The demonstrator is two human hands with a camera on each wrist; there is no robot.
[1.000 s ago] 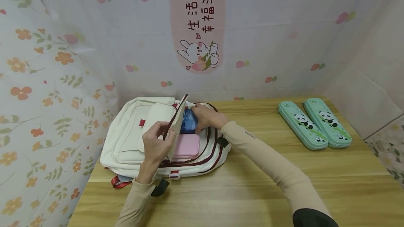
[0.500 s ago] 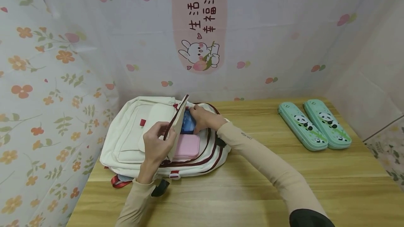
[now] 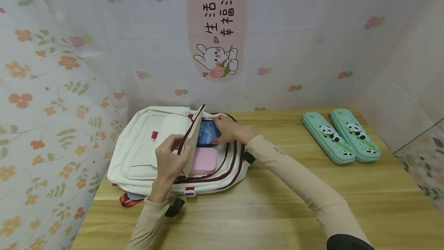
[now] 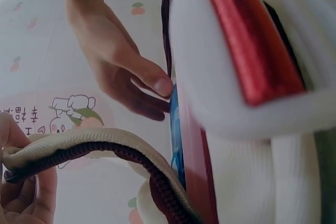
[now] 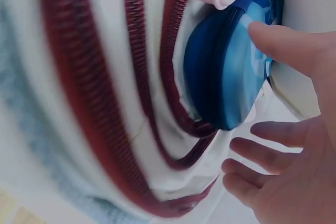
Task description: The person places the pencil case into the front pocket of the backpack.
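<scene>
A white backpack (image 3: 142,142) with dark red zips lies on its back, its front pocket open. My left hand (image 3: 172,156) pinches the zipped edge of the pocket flap (image 3: 194,138) and holds it raised; the left wrist view shows this flap edge (image 4: 100,142) between thumb and fingers. Inside the pocket is a blue zip case (image 3: 207,133), beside a pink case (image 3: 204,160). My right hand (image 3: 230,129) is at the blue case's outer end. In the right wrist view, the thumb (image 5: 286,45) touches the blue case (image 5: 236,72), while the other fingers (image 5: 273,150) are spread apart from it.
Two mint-green panda pencil cases (image 3: 327,138) lie side by side on the right of the wooden table (image 3: 277,211). A patterned cloth (image 3: 145,41) hangs behind the table and along the left. A red strap loop (image 3: 129,200) sticks out below the backpack.
The blue case has settled flatter in the pocket and shows more of its face. My right hand's fingers have loosened from around it. The left hand keeps holding the flap.
</scene>
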